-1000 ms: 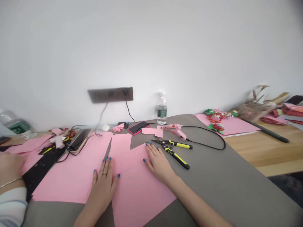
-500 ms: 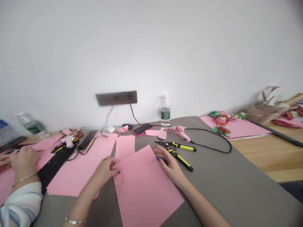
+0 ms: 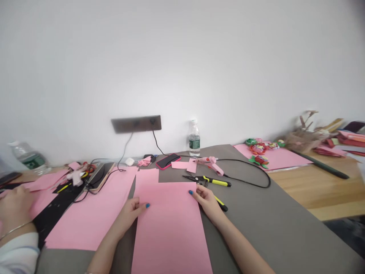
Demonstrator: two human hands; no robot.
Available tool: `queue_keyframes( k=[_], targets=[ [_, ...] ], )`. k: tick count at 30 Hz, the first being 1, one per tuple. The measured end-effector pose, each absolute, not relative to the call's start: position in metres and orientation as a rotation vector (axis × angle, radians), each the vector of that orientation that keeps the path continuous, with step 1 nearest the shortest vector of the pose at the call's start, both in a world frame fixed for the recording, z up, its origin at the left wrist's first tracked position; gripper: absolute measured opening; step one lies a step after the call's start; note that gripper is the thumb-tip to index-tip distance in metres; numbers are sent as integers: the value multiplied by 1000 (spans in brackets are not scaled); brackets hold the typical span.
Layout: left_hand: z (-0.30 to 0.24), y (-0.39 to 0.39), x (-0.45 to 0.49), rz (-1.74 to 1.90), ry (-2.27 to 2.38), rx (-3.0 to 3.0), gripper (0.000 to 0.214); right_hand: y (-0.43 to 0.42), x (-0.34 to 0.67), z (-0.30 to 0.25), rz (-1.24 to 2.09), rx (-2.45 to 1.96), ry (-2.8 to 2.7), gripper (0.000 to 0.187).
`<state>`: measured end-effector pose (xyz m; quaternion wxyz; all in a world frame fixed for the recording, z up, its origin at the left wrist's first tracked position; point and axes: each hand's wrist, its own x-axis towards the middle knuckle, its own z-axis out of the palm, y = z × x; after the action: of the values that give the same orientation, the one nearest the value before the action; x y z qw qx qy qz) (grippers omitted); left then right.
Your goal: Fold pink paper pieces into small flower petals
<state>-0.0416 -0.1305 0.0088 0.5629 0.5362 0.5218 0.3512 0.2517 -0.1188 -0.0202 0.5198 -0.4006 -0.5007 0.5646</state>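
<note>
Left hand (image 3: 127, 217) and right hand (image 3: 207, 201) both open, fingers resting on the pink paper sheet (image 3: 168, 228) near its top corners. Sheet lies flat on grey mat (image 3: 256, 213). Yellow-handled pliers (image 3: 209, 181) just past right hand.

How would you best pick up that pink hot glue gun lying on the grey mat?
Hold the pink hot glue gun by its slanted handle, the grip, coming from the near side: the handle angles toward the camera, and its black power cord trails off rightward.
</note>
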Motion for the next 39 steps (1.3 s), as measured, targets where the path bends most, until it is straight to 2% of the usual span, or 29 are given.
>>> queue_keyframes(
  k=[9, 16, 22, 27, 32, 37, 39],
  targets=[
    [-4, -135, -49, 965, 1231, 1110, 49, -124, 249, -16, 1471, -883, -1366, 39],
    [-2, -143, -49, 996, 1198, 1221, 53, -126, 255, -10, 1468, -868, -1404, 42],
    [-4, -142, -50, 1002, 1234, 1216, 56, -125, 260, -7, 1621, -739, -1454, 58],
    [-8, -143, -52, 963, 1207, 1246, 52, -125, 259, -5, 1641, -817, -1406, 38],
    [-9, -143, -55, 947, 1182, 1287, 47, -125, 260, -7, 1525, -866, -1406, 36],
    [-10, -143, -64, 966, 1250, 1420, 33, -122, 267, -15, 1302, -1009, -1406, 32],
    [-9, -142, -64, 976, 1199, 1393, 39, -121, 268, -19, 1269, -1029, -1394, 33]
  ],
)
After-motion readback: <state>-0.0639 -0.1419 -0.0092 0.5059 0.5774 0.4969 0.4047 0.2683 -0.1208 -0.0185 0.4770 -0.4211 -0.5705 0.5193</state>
